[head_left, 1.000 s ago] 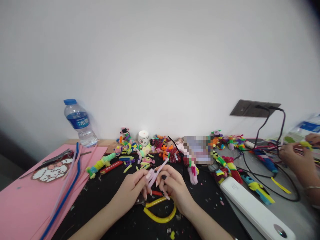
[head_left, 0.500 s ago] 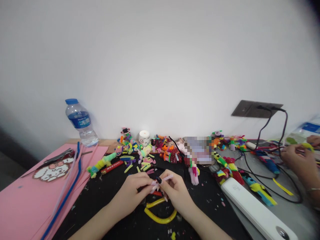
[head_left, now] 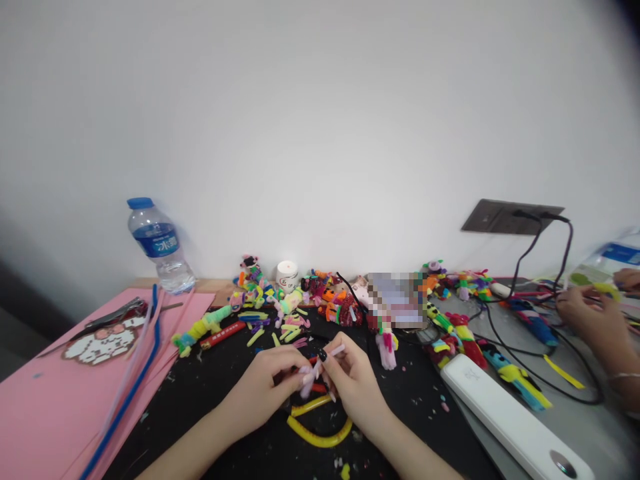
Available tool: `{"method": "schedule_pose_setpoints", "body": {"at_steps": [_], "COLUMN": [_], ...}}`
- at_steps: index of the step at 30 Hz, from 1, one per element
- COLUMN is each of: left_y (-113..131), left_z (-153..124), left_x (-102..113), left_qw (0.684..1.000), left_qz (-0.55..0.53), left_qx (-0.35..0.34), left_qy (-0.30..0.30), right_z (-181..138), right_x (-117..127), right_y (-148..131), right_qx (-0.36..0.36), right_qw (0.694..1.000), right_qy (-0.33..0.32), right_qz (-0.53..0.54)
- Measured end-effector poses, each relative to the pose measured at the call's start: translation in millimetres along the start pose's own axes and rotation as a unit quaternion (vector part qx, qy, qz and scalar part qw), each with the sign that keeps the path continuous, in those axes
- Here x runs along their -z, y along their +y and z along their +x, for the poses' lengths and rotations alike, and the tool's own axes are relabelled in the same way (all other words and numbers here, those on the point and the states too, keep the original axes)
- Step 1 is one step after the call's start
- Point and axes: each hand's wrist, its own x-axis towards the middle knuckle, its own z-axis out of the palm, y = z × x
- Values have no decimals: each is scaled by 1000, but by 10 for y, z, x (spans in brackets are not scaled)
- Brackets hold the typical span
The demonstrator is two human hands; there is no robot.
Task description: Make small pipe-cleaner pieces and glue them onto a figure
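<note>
Pinched between both hands is a pale pink pipe cleaner (head_left: 309, 387), bent into a small folded piece. My left hand (head_left: 267, 380) is closed on its left part with thumb and forefinger. My right hand (head_left: 350, 377), with dark-painted nails, grips the upper end, which sticks out past the thumb. Partly hidden by the fingers, a red piece shows behind the pipe cleaner. Just below the hands lie yellow curved-handled scissors (head_left: 323, 441) on a black mat (head_left: 410, 427). Short cut pieces of yellow, pink and purple pipe cleaner (head_left: 290, 328) are scattered beyond my left hand.
Pink sheets (head_left: 45, 400) with long pipe cleaners lie left, near a water bottle (head_left: 160, 247). Pipe-cleaner figures (head_left: 343, 310), a white cup (head_left: 287, 277) and a blurred screen (head_left: 400, 300) line the wall. Right are a white device (head_left: 510, 413), black cables and another person's hand (head_left: 595, 317).
My fingers have shifted slightly apart, and more of the folded pink pipe cleaner shows between them. The other person's hand at the right has moved a little left.
</note>
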Motion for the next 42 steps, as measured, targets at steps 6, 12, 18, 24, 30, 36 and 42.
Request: {"method": "schedule_pose_setpoints", "body": {"at_steps": [6,12,18,24,30,36,42], "left_y": [-4,-54,-61,-21,-67,-97,-114], "left_z": [-8,-31,-50,-33,-14,-8,-17], "left_x": [-10,-43,-62,-16,22,-66,-115], "left_qw": [1000,996,995,998,992,974,971], "left_qz": [21,86,93,38,-70,-198,-213], "left_qx": [5,-19,-21,16,40,94,95], "left_qy": [1,16,26,43,95,51,45], "right_z": [-15,-34,-39,-11,-9,20,47], "right_x": [-3,-3,-4,34,41,56,72], "right_y": [-22,-22,-53,-32,-31,2,26], "right_qx": [3,23,44,57,71,68,71], "right_qw": [1000,996,993,984,975,978,975], "right_qy": [-15,-45,-53,-1,-8,3,0], "right_qz": [-16,-68,-96,-167,-211,-196,-213]}}
